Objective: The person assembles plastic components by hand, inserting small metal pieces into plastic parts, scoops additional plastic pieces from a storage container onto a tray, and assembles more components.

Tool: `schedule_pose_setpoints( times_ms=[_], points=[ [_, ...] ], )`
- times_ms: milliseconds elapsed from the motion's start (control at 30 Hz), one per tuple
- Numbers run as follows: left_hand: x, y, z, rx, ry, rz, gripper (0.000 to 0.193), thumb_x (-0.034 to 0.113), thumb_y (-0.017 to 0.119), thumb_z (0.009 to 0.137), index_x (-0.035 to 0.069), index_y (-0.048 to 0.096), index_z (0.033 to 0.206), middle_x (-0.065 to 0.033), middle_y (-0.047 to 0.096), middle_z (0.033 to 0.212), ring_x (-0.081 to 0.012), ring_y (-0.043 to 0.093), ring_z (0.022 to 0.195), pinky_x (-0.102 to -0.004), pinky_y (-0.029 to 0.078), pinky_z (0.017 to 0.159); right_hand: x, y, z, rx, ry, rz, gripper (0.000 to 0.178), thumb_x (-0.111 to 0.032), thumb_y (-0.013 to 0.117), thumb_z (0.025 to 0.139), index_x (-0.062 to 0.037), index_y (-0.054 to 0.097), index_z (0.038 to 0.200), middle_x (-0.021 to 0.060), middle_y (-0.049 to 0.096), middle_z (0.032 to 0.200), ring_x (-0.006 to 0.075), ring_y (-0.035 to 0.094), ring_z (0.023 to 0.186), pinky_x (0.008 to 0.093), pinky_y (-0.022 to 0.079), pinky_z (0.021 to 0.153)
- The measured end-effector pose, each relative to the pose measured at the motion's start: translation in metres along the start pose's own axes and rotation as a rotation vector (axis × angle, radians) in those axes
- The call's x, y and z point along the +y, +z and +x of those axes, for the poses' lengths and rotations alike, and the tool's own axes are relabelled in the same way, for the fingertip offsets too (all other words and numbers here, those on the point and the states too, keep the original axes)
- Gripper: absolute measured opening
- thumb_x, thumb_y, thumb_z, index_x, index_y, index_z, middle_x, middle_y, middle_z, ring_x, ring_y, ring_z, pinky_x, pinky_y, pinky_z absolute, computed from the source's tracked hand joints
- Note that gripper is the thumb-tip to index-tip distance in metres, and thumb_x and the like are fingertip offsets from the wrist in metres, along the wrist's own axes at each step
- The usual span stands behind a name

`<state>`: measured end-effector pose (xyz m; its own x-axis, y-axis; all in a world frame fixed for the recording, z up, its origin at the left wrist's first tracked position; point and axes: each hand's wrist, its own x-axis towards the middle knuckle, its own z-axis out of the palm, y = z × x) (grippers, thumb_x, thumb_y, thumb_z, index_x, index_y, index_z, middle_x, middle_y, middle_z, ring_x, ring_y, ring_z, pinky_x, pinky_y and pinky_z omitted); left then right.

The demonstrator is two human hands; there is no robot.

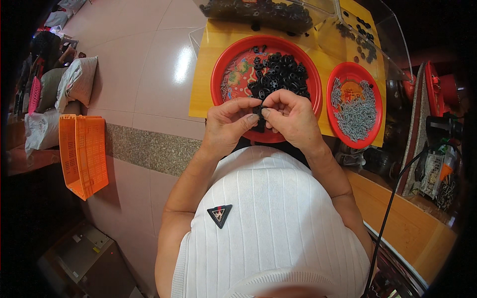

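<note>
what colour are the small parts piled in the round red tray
The small parts are black, seen best in the head view.

Black piece (260, 110) at fingers (246, 102): too small to tell.

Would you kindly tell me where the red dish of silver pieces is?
In the head view, the red dish sits on the yellow table's right side, beside the larger red tray of black parts, right of the right hand.

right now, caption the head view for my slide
Left hand and right hand nearly meet over a red tray of black parts.
</note>
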<state>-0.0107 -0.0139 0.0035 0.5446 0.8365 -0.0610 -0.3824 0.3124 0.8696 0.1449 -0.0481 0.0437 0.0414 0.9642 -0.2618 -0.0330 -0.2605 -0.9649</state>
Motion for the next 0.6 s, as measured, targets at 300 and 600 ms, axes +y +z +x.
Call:
schedule_pose_setpoints(
  times_ms=[300, 600],
  points=[
    [-0.001, 0.001, 0.000, 0.016, -0.011, -0.061, 0.023, -0.006, 0.055, 0.079, -0.004, 0.056, 0.101, -0.0082, 0.061, 0.084, -0.0126, 0.059, 0.076, -0.0237, 0.050, 0.070, 0.025, -0.012, 0.011, -0.212, 0.012, 0.431, 0.010, -0.003, 0.060, 0.079, 0.0014, 0.056, 0.087, 0.0051, 0.058, 0.072, 0.0097, 0.058, 0.062, 0.0195, 0.050, 0.053],
    [-0.003, 0.001, 0.000, -0.007, 0.067, 0.075, 0.023, -0.008, 0.053, 0.078, -0.005, 0.057, 0.101, -0.0071, 0.058, 0.089, -0.0115, 0.057, 0.079, -0.0223, 0.049, 0.071, 0.030, -0.010, 0.011, -0.272, 0.020, 0.539, 0.009, -0.005, 0.059, 0.080, 0.0008, 0.054, 0.086, 0.0059, 0.057, 0.074, 0.0111, 0.059, 0.064, 0.0208, 0.051, 0.056]
  ],
)
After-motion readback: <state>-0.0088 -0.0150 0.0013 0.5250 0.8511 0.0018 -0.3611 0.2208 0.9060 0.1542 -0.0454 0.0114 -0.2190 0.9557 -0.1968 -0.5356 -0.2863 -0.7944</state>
